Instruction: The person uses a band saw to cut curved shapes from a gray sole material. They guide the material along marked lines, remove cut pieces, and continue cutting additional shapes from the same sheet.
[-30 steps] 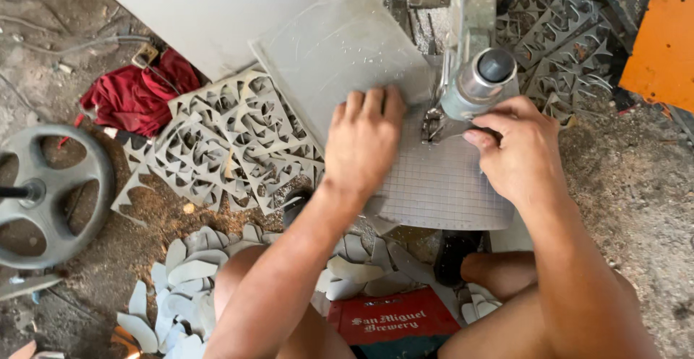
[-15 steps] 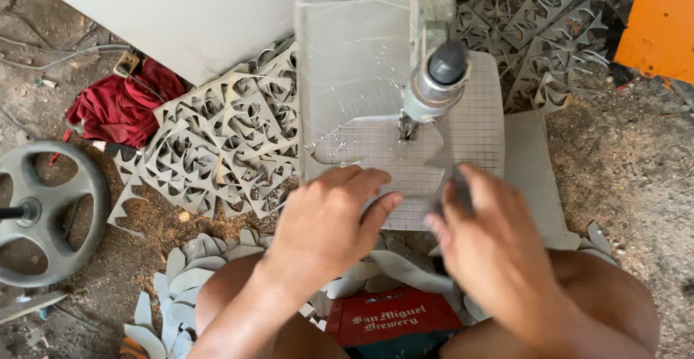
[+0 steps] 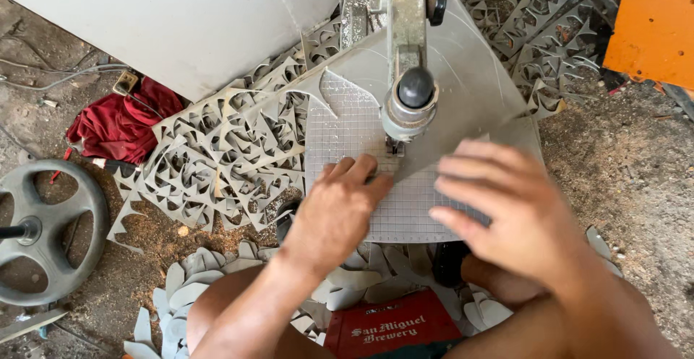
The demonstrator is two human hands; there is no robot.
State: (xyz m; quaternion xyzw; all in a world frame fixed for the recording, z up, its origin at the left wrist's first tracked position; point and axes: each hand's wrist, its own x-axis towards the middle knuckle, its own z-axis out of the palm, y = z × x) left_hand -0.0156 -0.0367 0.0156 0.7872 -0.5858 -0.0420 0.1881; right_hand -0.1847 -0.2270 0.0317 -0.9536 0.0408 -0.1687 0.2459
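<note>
Grey sheet [image 3: 463, 77] on the gridded saw table [image 3: 347, 135] — left hand [image 3: 336, 211] pressing it flat, fingers together, nearer the blade [image 3: 394, 146]; right hand [image 3: 517, 218] hovering, fingers spread — sheet runs away from both.

Beyond my left hand lies dusty, sawdust-strewn ground [image 3: 622, 178], a red cloth [image 3: 119, 124], a grey wheel [image 3: 47, 232]; a pale board [image 3: 181, 19] ahead, daylight everywhere
</note>
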